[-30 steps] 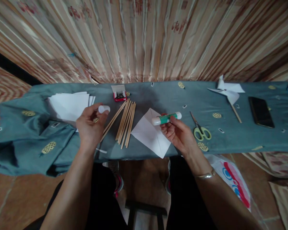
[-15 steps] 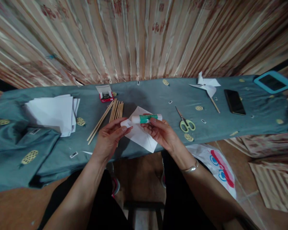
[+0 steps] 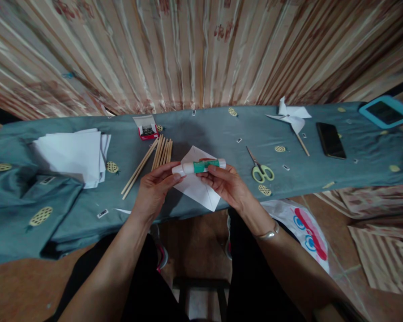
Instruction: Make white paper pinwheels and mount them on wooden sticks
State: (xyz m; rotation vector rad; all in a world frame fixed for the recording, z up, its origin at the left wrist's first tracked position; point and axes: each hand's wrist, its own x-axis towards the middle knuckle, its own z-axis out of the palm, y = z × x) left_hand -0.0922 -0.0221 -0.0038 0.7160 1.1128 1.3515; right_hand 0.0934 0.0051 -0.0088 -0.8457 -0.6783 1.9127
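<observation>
My right hand (image 3: pixel 223 180) pinches a glue stick (image 3: pixel 201 166) with a green label, held level above the table. At its left end, my left hand (image 3: pixel 161 181) grips the white cap (image 3: pixel 178 170), which meets the tube in line with it. Whether the cap is fully seated I cannot tell. Under both hands lies a creased square of white paper (image 3: pixel 201 192), one corner reaching past the table's front edge. Several thin wooden sticks (image 3: pixel 161 153) lie just beyond my left hand.
Green-handled scissors (image 3: pixel 262 173), a paper pinwheel on a stick (image 3: pixel 290 118), a black phone (image 3: pixel 331 140) and a blue-framed tablet (image 3: pixel 387 112) lie to the right. Leftward are a paper stack (image 3: pixel 69 154) and a small open red box (image 3: pixel 148 131). A curtain (image 3: pixel 201 53) hangs behind.
The cap in my left hand and the glue stick in my right have come together; the gap between them has closed. The view has shifted slightly.
</observation>
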